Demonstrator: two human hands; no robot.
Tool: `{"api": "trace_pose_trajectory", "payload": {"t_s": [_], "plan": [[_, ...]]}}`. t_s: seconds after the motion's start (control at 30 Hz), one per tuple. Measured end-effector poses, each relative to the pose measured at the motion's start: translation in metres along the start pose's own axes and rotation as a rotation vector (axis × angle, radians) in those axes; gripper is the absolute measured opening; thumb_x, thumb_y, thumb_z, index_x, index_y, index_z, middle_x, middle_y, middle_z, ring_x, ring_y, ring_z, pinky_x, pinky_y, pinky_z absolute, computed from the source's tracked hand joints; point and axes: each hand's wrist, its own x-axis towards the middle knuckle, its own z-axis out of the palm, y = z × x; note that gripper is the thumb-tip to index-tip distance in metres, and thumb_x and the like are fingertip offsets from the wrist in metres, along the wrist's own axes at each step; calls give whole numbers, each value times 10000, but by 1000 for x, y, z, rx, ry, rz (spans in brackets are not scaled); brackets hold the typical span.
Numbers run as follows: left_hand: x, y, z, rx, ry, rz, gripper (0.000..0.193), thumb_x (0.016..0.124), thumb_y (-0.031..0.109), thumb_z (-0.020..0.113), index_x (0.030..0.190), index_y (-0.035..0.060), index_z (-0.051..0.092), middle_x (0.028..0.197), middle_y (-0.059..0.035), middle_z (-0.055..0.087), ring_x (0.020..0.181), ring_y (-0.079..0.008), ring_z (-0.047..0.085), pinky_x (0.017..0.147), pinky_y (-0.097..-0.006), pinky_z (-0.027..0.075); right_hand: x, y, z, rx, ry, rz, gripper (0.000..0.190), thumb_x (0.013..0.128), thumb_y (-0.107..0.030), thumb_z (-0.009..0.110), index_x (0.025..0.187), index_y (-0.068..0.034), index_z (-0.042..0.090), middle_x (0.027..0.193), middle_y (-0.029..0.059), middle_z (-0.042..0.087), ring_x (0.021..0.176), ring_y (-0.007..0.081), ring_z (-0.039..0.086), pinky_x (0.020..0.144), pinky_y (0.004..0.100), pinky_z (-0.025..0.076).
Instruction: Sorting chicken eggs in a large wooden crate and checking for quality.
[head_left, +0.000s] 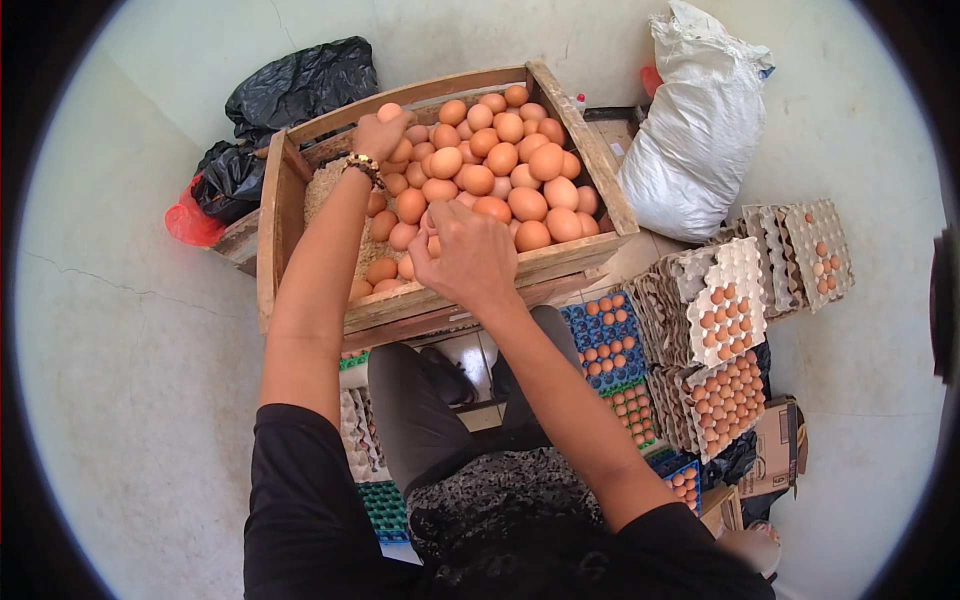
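A wooden crate (450, 296) stands before me, filled with brown eggs (478, 180) lying on pale husk-like bedding (322, 187) that shows at its left side. My left hand (380, 137), with a beaded bracelet at the wrist, is at the crate's far left part; its fingers are around an egg (389, 112) raised near the far rim. Over the near middle of the crate is my right hand (469, 255), back upward, fingers bent down at the eggs. Part of an egg shows beside its thumb and fingertips; whether they grip it, I cannot tell.
Stacked pulp egg trays (705, 270), the top ones holding eggs, stand at right near blue plastic trays (607, 341) and a green tray (634, 412). A white woven sack (694, 127) leans on the wall. Black plastic bags (304, 86) lie beyond the crate's left. More trays (382, 510) are below left.
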Motion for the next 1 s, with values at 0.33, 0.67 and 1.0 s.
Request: {"api": "trace_pose_trajectory", "payload": {"t_s": [0.33,0.67,1.0], "plan": [[23,-4,38,159,-88,-79,708,731,489,798,1173,-58,720,1251,-275,694,1167,-364,685,1011,-441,530,2,-1,-2,19,10,-2,167,812,-197,670,774,-54,591,712,103,632,597,315,652,524,439,510],[9,11,51,79,-12,-38,598,733,442,801,1183,53,744,1229,-213,721,1157,-358,686,1002,-425,533,2,2,-3,20,6,-2,152,806,-170,665,763,-48,585,725,120,626,612,321,646,536,445,514],[18,-1,69,57,27,111,670,768,400,791,1313,30,665,1287,-235,687,1231,-382,642,1074,-419,496,3,-3,-6,11,-85,0,155,826,-186,650,813,-42,597,764,143,645,677,308,686,594,430,558]]}}
